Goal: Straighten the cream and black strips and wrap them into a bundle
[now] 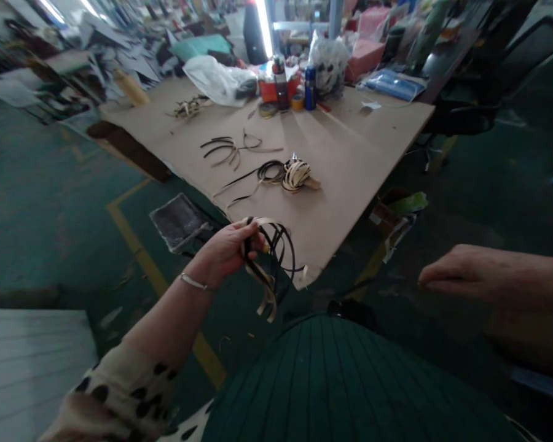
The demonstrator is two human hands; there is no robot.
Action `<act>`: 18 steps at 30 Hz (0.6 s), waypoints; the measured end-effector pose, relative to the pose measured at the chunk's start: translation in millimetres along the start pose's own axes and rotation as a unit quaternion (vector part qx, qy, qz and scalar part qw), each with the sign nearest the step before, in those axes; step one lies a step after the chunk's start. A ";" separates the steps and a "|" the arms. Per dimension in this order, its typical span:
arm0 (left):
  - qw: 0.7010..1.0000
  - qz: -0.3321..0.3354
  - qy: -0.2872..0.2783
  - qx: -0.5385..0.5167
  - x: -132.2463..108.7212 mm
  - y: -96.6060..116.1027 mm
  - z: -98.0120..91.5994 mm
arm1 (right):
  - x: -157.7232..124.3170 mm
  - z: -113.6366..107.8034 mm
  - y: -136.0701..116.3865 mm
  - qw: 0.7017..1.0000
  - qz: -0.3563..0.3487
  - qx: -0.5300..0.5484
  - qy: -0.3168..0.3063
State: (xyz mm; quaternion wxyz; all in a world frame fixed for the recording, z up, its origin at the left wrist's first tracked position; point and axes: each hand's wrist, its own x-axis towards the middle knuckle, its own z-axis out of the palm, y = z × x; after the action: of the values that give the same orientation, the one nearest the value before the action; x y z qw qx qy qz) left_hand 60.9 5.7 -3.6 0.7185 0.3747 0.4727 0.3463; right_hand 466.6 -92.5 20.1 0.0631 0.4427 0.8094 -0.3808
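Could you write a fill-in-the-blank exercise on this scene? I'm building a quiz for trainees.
1. The left hand grips a bundle of black and tan ____.
2. The right hand holds ____.
3. The left wrist wears a thin silver ____.
4. On the brown board table stands a blue ____ can.

Missing: strips; nothing; bracelet; spray

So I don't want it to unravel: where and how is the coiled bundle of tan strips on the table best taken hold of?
Probably pinch the coiled bundle across its wound middle, coming from above. There the tan loops stack tightly; the loose tails trailing left toward the black strips would just pull free. The right hand is empty; the left hand already holds strips.
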 end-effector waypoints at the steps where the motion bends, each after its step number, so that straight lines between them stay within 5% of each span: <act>1: 1.000 0.003 -0.024 -0.001 3.0 -1.5 8.8 | 9.0 -5.6 -15.7 0.999 -0.021 -0.024 -0.024; 6: 0.994 0.003 -0.113 -0.004 6.8 -10.7 47.9 | 53.5 -30.7 -83.0 0.990 -0.137 -0.008 -0.043; 10: 0.976 -0.054 -0.208 -0.025 4.3 -30.8 65.2 | 75.0 -48.1 -113.8 0.981 -0.180 0.063 -0.014; 14: 0.946 -0.102 -0.305 -0.030 -1.0 -54.3 69.3 | 80.0 -64.4 -111.7 0.983 -0.146 0.106 0.021; 18: 0.934 -0.094 -0.336 -0.080 -5.1 -62.9 66.1 | 77.5 -77.0 -89.9 0.989 -0.081 0.114 0.039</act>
State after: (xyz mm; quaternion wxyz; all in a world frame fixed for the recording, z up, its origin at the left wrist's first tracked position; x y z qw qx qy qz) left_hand 130.4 -42.7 -37.9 0.8922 0.3646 0.2071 0.1678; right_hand 369.4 -17.4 90.5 -0.0504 0.3943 0.7958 -0.4568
